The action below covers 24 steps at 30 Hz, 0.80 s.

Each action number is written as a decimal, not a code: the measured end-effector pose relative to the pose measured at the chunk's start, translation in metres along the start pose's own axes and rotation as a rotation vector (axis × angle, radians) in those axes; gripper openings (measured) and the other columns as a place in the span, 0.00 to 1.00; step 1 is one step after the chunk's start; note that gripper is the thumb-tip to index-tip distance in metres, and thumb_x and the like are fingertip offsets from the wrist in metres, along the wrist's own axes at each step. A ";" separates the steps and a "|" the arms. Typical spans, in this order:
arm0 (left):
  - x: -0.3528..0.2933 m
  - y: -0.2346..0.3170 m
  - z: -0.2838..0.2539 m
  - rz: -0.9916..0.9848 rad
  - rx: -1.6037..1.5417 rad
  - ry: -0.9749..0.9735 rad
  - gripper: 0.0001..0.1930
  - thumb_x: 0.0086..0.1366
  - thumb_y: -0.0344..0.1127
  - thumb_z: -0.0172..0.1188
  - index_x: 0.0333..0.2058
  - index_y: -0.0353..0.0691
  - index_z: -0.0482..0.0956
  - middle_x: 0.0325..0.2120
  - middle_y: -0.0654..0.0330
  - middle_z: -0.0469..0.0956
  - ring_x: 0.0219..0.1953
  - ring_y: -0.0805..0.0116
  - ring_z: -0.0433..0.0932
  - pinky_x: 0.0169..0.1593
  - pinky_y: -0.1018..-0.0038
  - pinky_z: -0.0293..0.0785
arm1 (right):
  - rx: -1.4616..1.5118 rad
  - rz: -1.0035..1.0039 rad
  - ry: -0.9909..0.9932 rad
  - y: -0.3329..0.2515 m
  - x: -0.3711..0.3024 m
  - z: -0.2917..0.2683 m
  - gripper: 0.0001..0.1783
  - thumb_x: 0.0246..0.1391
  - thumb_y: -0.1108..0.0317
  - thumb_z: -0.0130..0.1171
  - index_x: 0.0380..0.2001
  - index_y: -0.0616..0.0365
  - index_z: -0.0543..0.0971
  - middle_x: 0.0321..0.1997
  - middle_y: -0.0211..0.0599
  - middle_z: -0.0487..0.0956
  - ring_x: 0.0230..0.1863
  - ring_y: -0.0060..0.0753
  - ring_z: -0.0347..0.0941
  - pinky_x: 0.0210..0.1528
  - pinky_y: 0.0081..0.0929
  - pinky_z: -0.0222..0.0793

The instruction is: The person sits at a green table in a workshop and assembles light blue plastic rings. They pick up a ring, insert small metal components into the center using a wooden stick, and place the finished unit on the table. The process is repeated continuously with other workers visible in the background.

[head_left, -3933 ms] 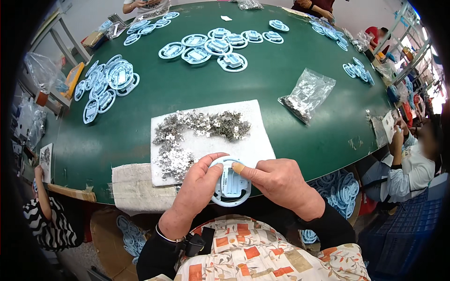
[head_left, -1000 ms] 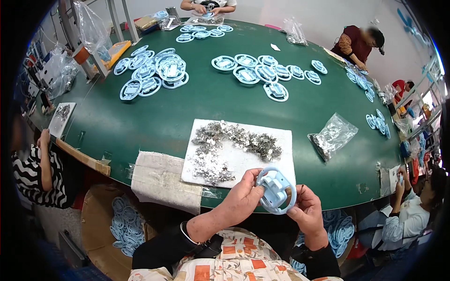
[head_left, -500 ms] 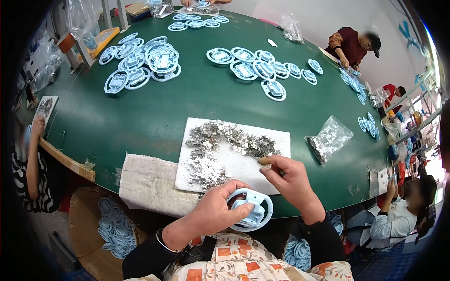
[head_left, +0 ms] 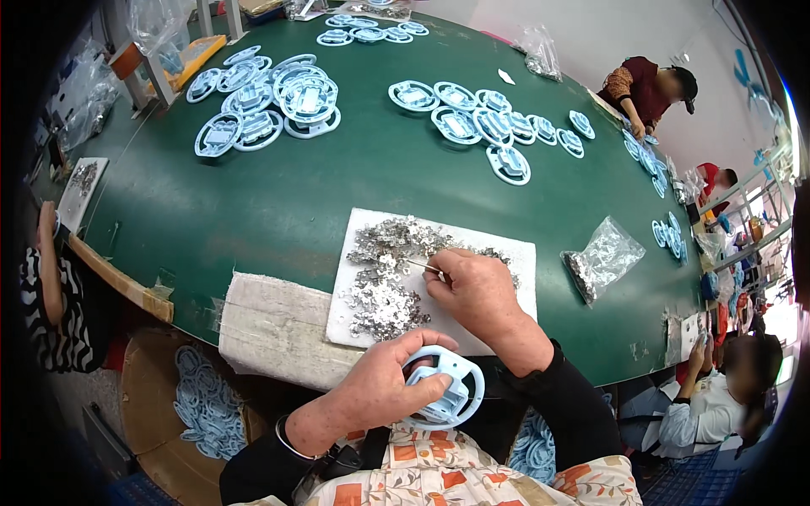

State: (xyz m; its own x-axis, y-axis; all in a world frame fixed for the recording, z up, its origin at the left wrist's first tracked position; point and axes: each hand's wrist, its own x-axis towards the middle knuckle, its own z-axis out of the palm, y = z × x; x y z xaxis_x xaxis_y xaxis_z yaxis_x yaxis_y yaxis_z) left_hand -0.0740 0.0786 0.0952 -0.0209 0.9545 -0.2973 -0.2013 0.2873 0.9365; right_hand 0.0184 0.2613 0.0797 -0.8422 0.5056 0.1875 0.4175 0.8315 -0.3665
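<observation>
My left hand (head_left: 384, 381) is closed round a light blue plastic toy steering wheel (head_left: 462, 396), its thumb lying across the hub near the table's front edge. Pinched in my right hand (head_left: 483, 295) is a thin pointed metal tool (head_left: 419, 264), perhaps tweezers; its tip reaches toward the small metal pieces (head_left: 384, 304). Those silvery pieces lie heaped on a white foam board (head_left: 443, 325), and my right hand covers part of the pile. Whether the tip touches any piece I cannot tell.
A worn padded block (head_left: 274, 325) sits left of the board. To its right lies a clear bag of metal parts (head_left: 603, 257). More blue wheels (head_left: 308, 93) are grouped across the green table (head_left: 253, 211). A carton of wheels (head_left: 139, 396) stands below. Several people work around.
My right hand has moved left from the board's right side to above the metal pieces. The left hand still holds the wheel. The whole view has shifted slightly.
</observation>
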 end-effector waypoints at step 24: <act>0.002 -0.023 0.012 0.010 0.028 -0.014 0.14 0.72 0.38 0.57 0.50 0.35 0.78 0.37 0.63 0.82 0.39 0.81 0.78 0.44 0.80 0.77 | 0.074 -0.130 -0.076 0.003 -0.022 0.002 0.09 0.52 0.64 0.67 0.36 0.51 0.84 0.30 0.35 0.82 0.30 0.45 0.80 0.33 0.39 0.76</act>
State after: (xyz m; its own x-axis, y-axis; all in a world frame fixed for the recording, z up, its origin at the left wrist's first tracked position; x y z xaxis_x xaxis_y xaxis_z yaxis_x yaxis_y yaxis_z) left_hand -0.0574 0.0752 0.0751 -0.0090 0.9583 -0.2855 -0.1733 0.2797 0.9443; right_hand 0.0374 0.2525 0.0725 -0.9119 0.3738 0.1695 0.2796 0.8681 -0.4102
